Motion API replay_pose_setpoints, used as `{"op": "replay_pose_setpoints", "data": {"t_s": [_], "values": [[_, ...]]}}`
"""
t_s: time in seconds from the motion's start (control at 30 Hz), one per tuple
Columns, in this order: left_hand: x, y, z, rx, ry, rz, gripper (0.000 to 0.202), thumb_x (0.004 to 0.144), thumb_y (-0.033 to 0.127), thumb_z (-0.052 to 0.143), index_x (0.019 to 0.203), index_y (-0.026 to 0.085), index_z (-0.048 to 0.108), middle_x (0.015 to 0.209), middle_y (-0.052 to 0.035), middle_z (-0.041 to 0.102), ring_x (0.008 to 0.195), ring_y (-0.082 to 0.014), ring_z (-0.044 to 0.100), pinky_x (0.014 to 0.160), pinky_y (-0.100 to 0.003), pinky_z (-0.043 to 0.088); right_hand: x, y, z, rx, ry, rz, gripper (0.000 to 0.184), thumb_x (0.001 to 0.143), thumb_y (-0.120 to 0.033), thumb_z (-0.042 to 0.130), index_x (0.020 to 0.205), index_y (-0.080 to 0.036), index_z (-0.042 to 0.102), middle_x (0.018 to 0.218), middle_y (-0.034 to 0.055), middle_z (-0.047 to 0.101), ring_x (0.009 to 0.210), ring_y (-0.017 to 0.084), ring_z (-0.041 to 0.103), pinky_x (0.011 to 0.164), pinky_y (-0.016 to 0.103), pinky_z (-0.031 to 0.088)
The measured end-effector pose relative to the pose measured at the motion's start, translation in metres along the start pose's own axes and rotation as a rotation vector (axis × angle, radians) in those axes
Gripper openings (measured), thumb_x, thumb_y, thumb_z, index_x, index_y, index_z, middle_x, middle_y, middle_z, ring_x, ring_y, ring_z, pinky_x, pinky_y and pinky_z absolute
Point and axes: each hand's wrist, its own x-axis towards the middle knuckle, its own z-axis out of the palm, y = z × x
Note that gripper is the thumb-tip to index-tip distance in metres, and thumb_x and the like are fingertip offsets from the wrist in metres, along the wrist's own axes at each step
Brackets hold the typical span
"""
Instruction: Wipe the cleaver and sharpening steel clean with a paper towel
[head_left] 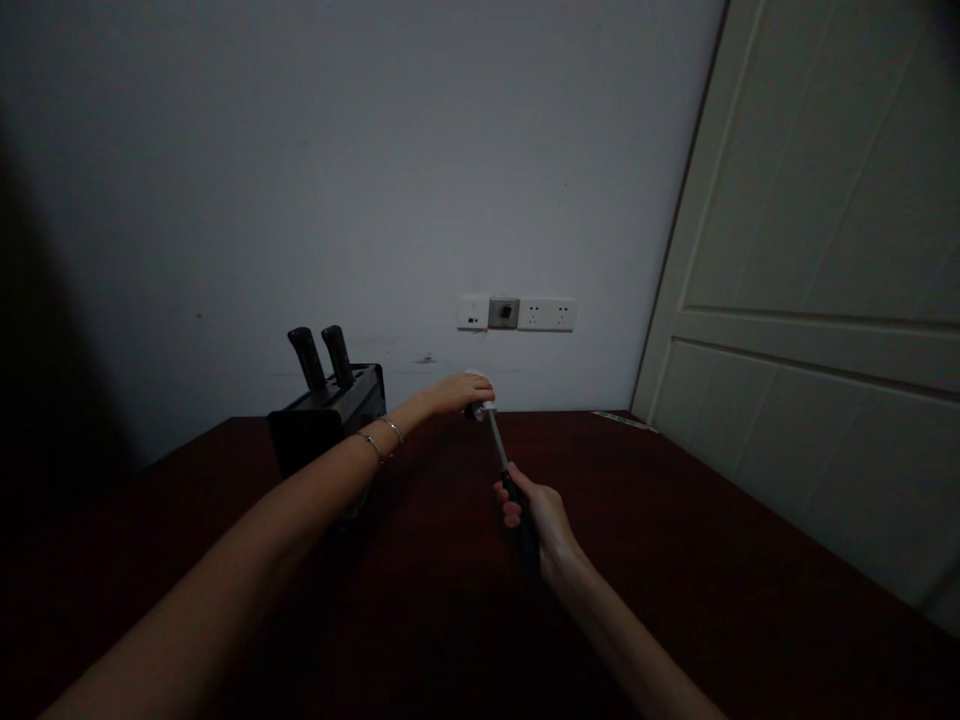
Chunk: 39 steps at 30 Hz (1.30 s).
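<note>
My right hand (546,515) is wrapped round the black handle of a sharpening steel (498,441). Its thin grey rod points up and away from me. At the rod's far end, my left hand (459,391) is closed over a white cloth or tissue (487,407) that meets the tip. Something dark shows beneath those fingers, too small to make out. Left of my left forearm stands a black knife block (307,440) with two black-handled knives (337,352) upright in its slots. My forearm hides part of the block.
A dark red table (600,520) stretches to the pale wall (420,180). Wall sockets (546,315) and a switch panel sit above its back edge. A thin flat strip (624,420) lies at the back right corner. To the right is a white panelled door (810,300).
</note>
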Motion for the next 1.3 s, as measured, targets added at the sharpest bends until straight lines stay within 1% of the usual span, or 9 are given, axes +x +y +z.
{"op": "replay_pose_setpoints", "data": {"t_s": [0.2, 0.37, 0.47, 0.57, 0.63, 0.77, 0.93, 1.17, 1.3], "values": [[0.008, -0.018, -0.009, -0.035, 0.034, -0.218, 0.013, 0.079, 0.013, 0.053, 0.087, 0.020, 0.061, 0.093, -0.0038, 0.060, 0.088, -0.0148, 0.054, 0.082, -0.025, 0.038, -0.002, 0.001, -0.001, -0.004, -0.024, -0.018, 0.028, 0.072, -0.033, 0.066, 0.059, -0.009, 0.058, 0.050, -0.0009, 0.050, 0.035, 0.002, 0.036, 0.030, 0.014, 0.028], [0.005, -0.027, -0.013, -0.030, 0.253, -0.585, 0.021, 0.086, 0.015, 0.038, 0.101, 0.013, 0.053, 0.101, -0.0109, 0.057, 0.094, -0.0187, 0.052, 0.082, -0.030, 0.039, -0.009, 0.000, 0.002, -0.020, -0.056, -0.086, 0.034, 0.065, -0.042, 0.070, 0.065, -0.009, 0.060, 0.052, -0.0019, 0.050, 0.036, 0.002, 0.037, 0.031, 0.015, 0.028], [-0.001, -0.024, -0.004, -0.059, 0.344, -0.784, 0.024, 0.089, 0.018, 0.032, 0.103, 0.010, 0.050, 0.102, -0.0135, 0.056, 0.095, -0.0198, 0.052, 0.083, -0.032, 0.039, -0.011, -0.004, 0.002, -0.042, -0.022, -0.170, 0.038, 0.061, -0.045, 0.072, 0.066, -0.009, 0.061, 0.051, -0.0026, 0.050, 0.036, 0.003, 0.038, 0.032, 0.016, 0.028], [-0.009, -0.008, 0.014, -0.131, 0.337, -0.878, 0.024, 0.089, 0.019, 0.033, 0.103, 0.010, 0.051, 0.101, -0.0137, 0.058, 0.094, -0.0200, 0.054, 0.082, -0.033, 0.040, -0.009, -0.006, 0.001, -0.053, 0.010, -0.227, 0.038, 0.060, -0.046, 0.072, 0.066, -0.010, 0.061, 0.050, -0.0028, 0.050, 0.036, 0.003, 0.038, 0.033, 0.017, 0.028], [-0.016, 0.012, 0.029, -0.196, 0.298, -0.872, 0.024, 0.088, 0.019, 0.034, 0.101, 0.011, 0.052, 0.100, -0.0128, 0.059, 0.093, -0.0198, 0.055, 0.081, -0.032, 0.041, -0.007, -0.007, 0.000, -0.051, 0.020, -0.238, 0.038, 0.060, -0.046, 0.072, 0.066, -0.010, 0.061, 0.051, -0.0026, 0.051, 0.036, 0.004, 0.038, 0.034, 0.018, 0.028], [-0.033, 0.061, 0.052, -0.343, 0.163, -0.736, 0.023, 0.086, 0.022, 0.039, 0.097, 0.014, 0.057, 0.098, -0.0079, 0.062, 0.091, -0.0179, 0.056, 0.081, -0.029, 0.041, -0.005, -0.005, -0.002, -0.059, 0.032, -0.241, 0.039, 0.060, -0.047, 0.071, 0.066, -0.010, 0.061, 0.051, -0.0020, 0.051, 0.037, 0.005, 0.038, 0.034, 0.019, 0.029], [-0.051, 0.110, 0.064, -0.524, -0.040, -0.543, 0.025, 0.078, 0.022, 0.049, 0.102, 0.017, 0.058, 0.097, -0.0041, 0.064, 0.087, -0.0164, 0.059, 0.076, -0.025, 0.043, -0.006, -0.003, 0.000, -0.082, -0.010, -0.253, 0.039, 0.059, -0.047, 0.071, 0.064, -0.010, 0.060, 0.051, -0.0011, 0.052, 0.037, 0.005, 0.039, 0.035, 0.019, 0.030], [-0.060, 0.128, 0.063, -0.647, -0.130, -0.450, 0.051, 0.069, 0.020, 0.059, 0.118, 0.018, 0.045, 0.107, -0.0053, 0.059, 0.092, -0.0184, 0.057, 0.080, -0.028, 0.043, -0.002, -0.001, -0.002, -0.118, -0.025, -0.253, 0.043, 0.059, -0.052, 0.069, 0.054, -0.012, 0.054, 0.047, -0.0012, 0.051, 0.036, 0.005, 0.039, 0.036, 0.020, 0.031], [-0.064, 0.130, 0.061, -0.711, -0.137, -0.371, 0.050, 0.069, 0.021, 0.060, 0.117, 0.018, 0.046, 0.110, -0.0056, 0.057, 0.099, -0.0197, 0.054, 0.087, -0.031, 0.041, 0.005, 0.004, -0.006, -0.178, -0.006, -0.257, 0.044, 0.059, -0.053, 0.070, 0.059, -0.011, 0.057, 0.048, -0.0011, 0.051, 0.037, 0.007, 0.043, 0.037, 0.020, 0.035]]}}
